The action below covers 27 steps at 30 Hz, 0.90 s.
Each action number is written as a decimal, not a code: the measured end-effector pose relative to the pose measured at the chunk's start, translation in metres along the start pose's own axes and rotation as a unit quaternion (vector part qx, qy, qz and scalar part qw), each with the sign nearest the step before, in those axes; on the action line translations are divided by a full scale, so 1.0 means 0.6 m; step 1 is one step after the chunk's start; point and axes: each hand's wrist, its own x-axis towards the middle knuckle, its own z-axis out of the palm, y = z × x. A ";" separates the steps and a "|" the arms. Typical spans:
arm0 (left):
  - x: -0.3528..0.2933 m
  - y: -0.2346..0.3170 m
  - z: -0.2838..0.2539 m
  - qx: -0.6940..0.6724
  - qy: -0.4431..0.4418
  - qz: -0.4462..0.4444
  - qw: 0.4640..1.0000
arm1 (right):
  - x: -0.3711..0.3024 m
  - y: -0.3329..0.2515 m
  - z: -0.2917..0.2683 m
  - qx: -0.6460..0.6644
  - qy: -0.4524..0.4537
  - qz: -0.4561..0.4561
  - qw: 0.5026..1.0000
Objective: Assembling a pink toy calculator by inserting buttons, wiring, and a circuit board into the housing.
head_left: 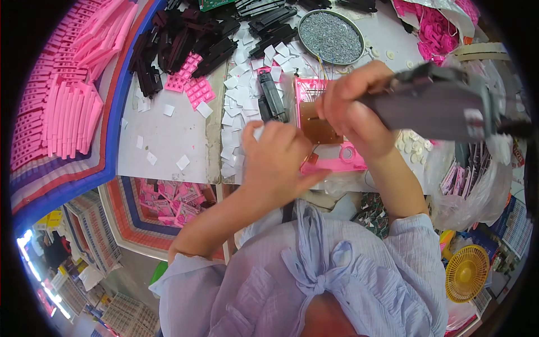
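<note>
A dark grey electric screwdriver (pixel 429 106), slightly blurred, is gripped near its front end by my right hand (pixel 359 109). Its tip is hidden behind the fingers. Below that hand lies a pink plastic casing (pixel 355 163) with a brown circuit board (pixel 317 124) in it and thin wires at its top. My left hand (pixel 275 154) is closed at the casing's left edge, thumb stretched along the near side and other fingers curled. A black plastic part (pixel 272 96) lies just beyond the left hand. Small white squares (pixel 241 95) are scattered beside it.
Screws fill a round tray (pixel 331 36) at the back. Black parts (pixel 185 48) and pink keypads (pixel 191 81) lie to the left, near a crate of pink parts (pixel 73 118). Cream discs (pixel 414 145) and a plastic bag (pixel 469 185) are at right. Below the table edge sits a bin of pink pieces (pixel 171 199).
</note>
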 end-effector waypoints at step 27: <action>-0.001 0.029 0.049 -0.029 -0.053 0.053 0.997 | 0.021 0.031 0.031 -0.117 0.019 0.043 0.992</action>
